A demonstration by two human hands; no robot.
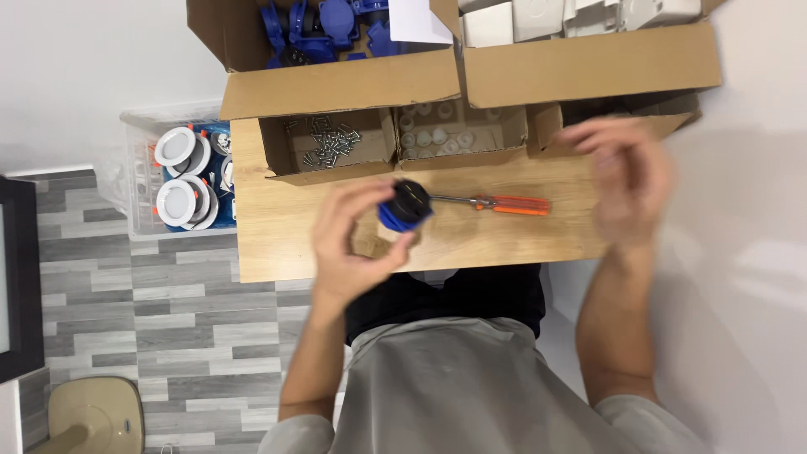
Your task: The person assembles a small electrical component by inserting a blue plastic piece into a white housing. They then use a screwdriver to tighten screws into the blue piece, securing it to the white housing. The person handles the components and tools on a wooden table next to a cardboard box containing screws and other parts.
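Left hand (357, 240), centre of frame: fingers curled round a small round part (406, 204), black on top with a blue rim, held just above the desk (277, 244). Thumb below, fingertips on the far side, so the grip is on the rim.

Part looks like moulded plastic: probably light, stiff, smooth enough to slip if pinched on the face. Rim is the sensible place to hold; a hard squeeze could stress any clips, though none can be made out. It is roughly a disc, so no real long axis; the black face tilts up toward the camera, blue side toward the palm.

Right hand (626, 172), right of frame: blurred, fingers loosely spread, apparently holding nothing, though the blur makes that uncertain. It hangs over the desk's right end near a cardboard flap.

Screwdriver (492, 203) with orange handle lies flat on the desk, long axis left to right, tip touching or just beside the part, handle toward the right.

Behind, along the upper edge: small box of screws (329, 145), box of pale small pieces (437, 134), larger box of blue parts (319, 29), box of white parts (546, 17). Left of the desk, a clear bin (139, 181) holds round white fittings.
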